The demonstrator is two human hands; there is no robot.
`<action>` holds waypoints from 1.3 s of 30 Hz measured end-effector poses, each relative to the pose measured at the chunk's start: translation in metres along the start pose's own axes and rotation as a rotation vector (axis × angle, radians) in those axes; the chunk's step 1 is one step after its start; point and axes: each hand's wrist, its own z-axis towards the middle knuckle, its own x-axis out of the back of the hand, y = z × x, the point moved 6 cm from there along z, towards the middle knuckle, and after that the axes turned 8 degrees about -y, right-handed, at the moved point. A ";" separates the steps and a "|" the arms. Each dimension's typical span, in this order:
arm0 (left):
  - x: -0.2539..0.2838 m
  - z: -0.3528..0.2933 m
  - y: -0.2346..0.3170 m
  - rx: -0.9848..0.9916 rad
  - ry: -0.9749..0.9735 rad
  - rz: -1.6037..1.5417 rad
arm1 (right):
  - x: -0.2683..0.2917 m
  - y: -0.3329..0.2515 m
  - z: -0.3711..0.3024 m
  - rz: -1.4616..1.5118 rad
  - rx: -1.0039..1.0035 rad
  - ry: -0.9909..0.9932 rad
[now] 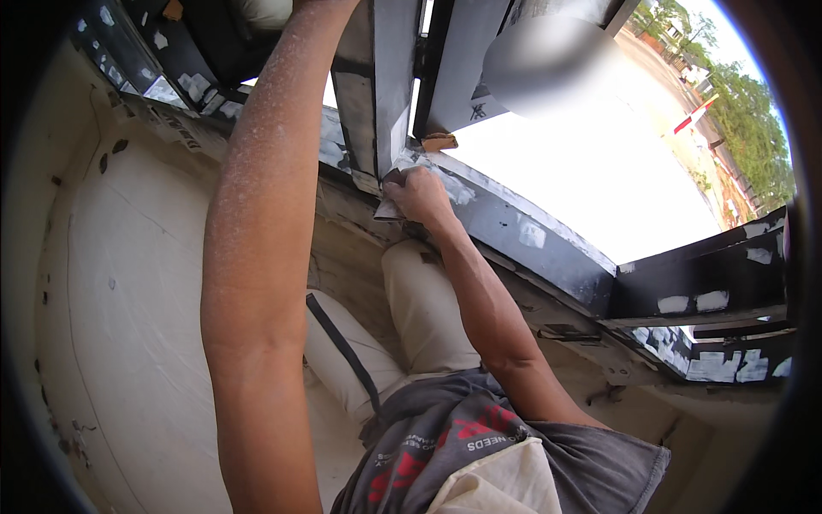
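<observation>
My right hand (pixel 419 197) is closed around a folded piece of sandpaper (pixel 389 209), dark on one side and greyish on the other. It presses the sheet at the inner corner where a grey metal upright (pixel 394 77) meets the black bottom rail (pixel 501 224). White filler smears (pixel 458 190) lie on the rail just beside that hand. My left forearm (pixel 261 180), speckled with white dust, reaches up to the top edge. Only the base of my left hand (pixel 327 4) shows there; its fingers are out of the picture.
A small brown block (pixel 439 141) rests by the upright. Black frame members with white filler patches (pixel 711 300) stand at the right; more are at the upper left. A pale wall surface (pixel 137 257) lies at left. Outdoors, a red-and-white barrier (pixel 695 114) and trees (pixel 745 120) show.
</observation>
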 end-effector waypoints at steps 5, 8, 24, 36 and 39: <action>-0.009 0.004 0.009 -0.004 0.009 -0.086 | 0.033 0.027 0.046 0.137 -0.212 0.159; -0.008 0.005 0.003 -0.113 0.055 -0.036 | 0.016 0.017 0.031 0.117 -0.172 0.179; -0.012 0.004 0.001 -0.186 0.032 0.010 | 0.009 0.010 0.005 0.350 -0.106 0.364; -0.011 0.004 0.014 -0.041 -0.156 -0.087 | -0.037 -0.070 -0.031 0.914 -0.001 0.553; -0.016 0.002 0.022 -0.018 -0.188 -0.068 | -0.019 -0.051 -0.011 1.009 0.054 0.518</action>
